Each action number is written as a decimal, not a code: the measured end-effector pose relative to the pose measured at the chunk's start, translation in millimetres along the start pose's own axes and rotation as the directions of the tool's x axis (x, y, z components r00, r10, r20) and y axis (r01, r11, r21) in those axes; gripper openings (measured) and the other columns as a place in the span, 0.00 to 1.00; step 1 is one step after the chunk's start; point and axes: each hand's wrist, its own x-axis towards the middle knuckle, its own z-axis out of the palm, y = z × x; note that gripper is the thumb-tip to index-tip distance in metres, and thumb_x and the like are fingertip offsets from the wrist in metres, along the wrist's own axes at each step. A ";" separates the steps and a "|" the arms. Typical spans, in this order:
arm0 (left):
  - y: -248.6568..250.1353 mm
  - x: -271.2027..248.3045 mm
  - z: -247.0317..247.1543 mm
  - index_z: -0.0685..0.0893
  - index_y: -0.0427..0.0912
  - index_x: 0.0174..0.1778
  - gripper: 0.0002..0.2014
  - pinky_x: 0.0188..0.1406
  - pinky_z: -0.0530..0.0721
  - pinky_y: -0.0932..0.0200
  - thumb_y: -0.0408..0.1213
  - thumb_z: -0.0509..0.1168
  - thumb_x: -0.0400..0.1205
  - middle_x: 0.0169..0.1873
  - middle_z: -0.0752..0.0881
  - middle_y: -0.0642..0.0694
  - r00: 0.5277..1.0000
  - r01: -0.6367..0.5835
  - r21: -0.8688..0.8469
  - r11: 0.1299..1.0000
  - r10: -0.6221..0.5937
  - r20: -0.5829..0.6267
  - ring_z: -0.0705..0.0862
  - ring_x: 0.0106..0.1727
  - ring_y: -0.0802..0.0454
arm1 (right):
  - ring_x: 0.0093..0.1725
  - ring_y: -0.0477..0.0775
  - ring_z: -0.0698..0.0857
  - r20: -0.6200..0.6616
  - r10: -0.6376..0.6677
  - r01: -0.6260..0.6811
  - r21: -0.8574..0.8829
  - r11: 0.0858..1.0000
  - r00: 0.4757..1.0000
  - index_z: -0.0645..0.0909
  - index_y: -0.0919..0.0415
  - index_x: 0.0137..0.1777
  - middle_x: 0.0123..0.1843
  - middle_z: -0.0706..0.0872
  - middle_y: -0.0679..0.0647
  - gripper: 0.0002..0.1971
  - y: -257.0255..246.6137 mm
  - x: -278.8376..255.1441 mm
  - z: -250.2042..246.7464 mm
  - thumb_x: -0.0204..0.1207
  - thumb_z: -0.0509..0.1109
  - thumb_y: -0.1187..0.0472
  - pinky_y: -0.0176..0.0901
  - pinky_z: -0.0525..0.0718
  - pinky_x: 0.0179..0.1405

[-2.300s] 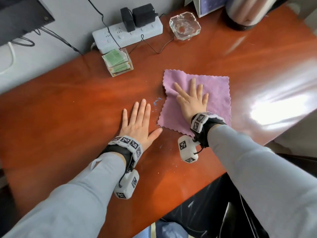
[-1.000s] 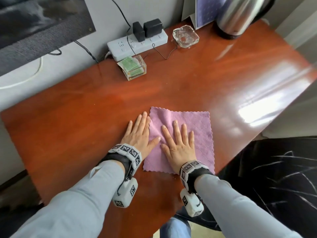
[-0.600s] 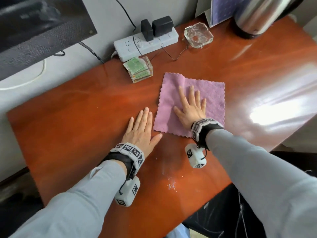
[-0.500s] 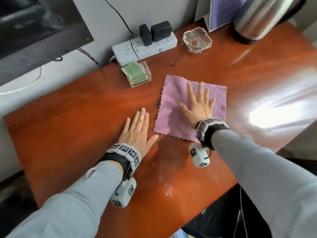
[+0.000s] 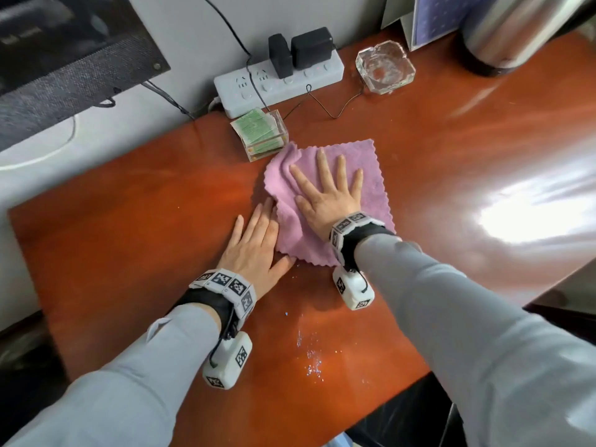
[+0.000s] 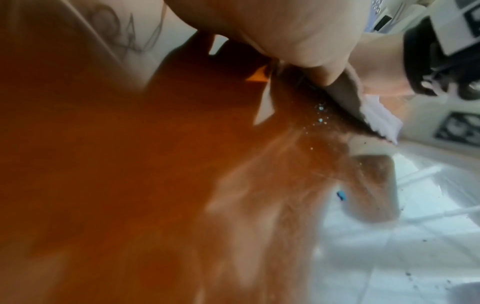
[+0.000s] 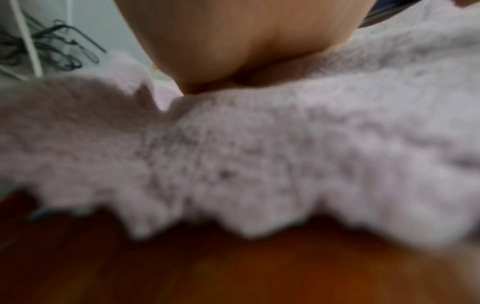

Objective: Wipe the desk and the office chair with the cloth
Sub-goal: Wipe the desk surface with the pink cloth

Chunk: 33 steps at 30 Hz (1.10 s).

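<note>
A pink cloth (image 5: 371, 175) with a scalloped edge lies on the glossy red-brown desk (image 5: 129, 221), its left side bunched into folds. My right hand (image 5: 325, 191) presses flat on it with fingers spread. My left hand (image 5: 254, 243) lies flat on the bare wood just left of the cloth, its fingertips and thumb touching the cloth's edge. White crumbs (image 5: 314, 359) are scattered on the desk near the front edge. In the right wrist view the cloth (image 7: 285, 154) fills the frame, blurred, under my palm. The chair is not clearly in view.
A clear box of green sachets (image 5: 261, 133) stands just beyond the cloth's far left corner. Behind it lie a white power strip (image 5: 277, 82) with black adapters, a glass ashtray (image 5: 385, 67) and a steel kettle (image 5: 503, 33). A dark monitor (image 5: 64, 50) is at far left.
My right hand has slid the cloth leftward toward the sachet box, bunching its left side. The cloth's edge now touches my left hand, which has stayed flat.
</note>
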 end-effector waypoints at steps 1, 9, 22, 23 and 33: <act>0.9 -1.4 -4.0 0.42 0.34 0.87 0.45 0.87 0.43 0.44 0.57 0.56 0.84 0.87 0.43 0.38 1.000 0.008 -0.048 0.999 -0.008 0.003 0.42 0.88 0.46 | 0.83 0.69 0.29 0.004 -0.019 0.019 0.003 1.000 1.000 0.33 0.28 0.81 0.86 0.27 0.49 0.27 -6.6 -10.4 4.5 0.85 0.40 0.39 0.81 0.34 0.76; 7.3 -42.3 -31.0 0.42 0.40 0.88 0.52 0.87 0.41 0.45 0.34 0.69 0.74 0.87 0.33 0.44 0.987 -0.106 -0.187 0.977 0.081 -0.140 0.36 0.88 0.50 | 0.84 0.66 0.29 0.063 -0.021 0.016 0.077 0.997 0.998 0.32 0.36 0.84 0.86 0.28 0.49 0.31 -49.5 -91.7 29.7 0.86 0.44 0.42 0.79 0.35 0.77; 8.5 -37.7 21.0 0.34 0.41 0.87 0.43 0.87 0.42 0.42 0.64 0.45 0.86 0.86 0.33 0.43 0.986 -0.158 0.179 0.971 0.147 0.073 0.35 0.87 0.47 | 0.85 0.64 0.33 0.016 0.068 -0.069 0.018 0.997 0.998 0.32 0.42 0.85 0.87 0.29 0.51 0.36 -30.6 -120.5 54.0 0.84 0.45 0.36 0.72 0.37 0.81; 8.8 -39.8 25.6 0.33 0.40 0.87 0.43 0.87 0.42 0.42 0.64 0.44 0.86 0.86 0.33 0.43 0.988 -0.152 0.206 0.967 0.145 0.048 0.35 0.87 0.46 | 0.85 0.64 0.32 0.020 0.067 -0.067 0.014 0.998 0.998 0.31 0.42 0.85 0.87 0.29 0.51 0.35 -31.0 -121.5 53.0 0.84 0.44 0.36 0.72 0.37 0.81; 16.6 -99.9 39.6 0.31 0.42 0.86 0.42 0.86 0.36 0.42 0.65 0.38 0.84 0.85 0.29 0.44 0.973 -0.219 0.132 0.967 0.205 0.110 0.31 0.86 0.47 | 0.85 0.62 0.30 0.085 0.060 -0.069 0.096 0.993 0.995 0.30 0.39 0.84 0.86 0.26 0.50 0.35 -45.3 -196.2 66.0 0.85 0.47 0.38 0.70 0.36 0.82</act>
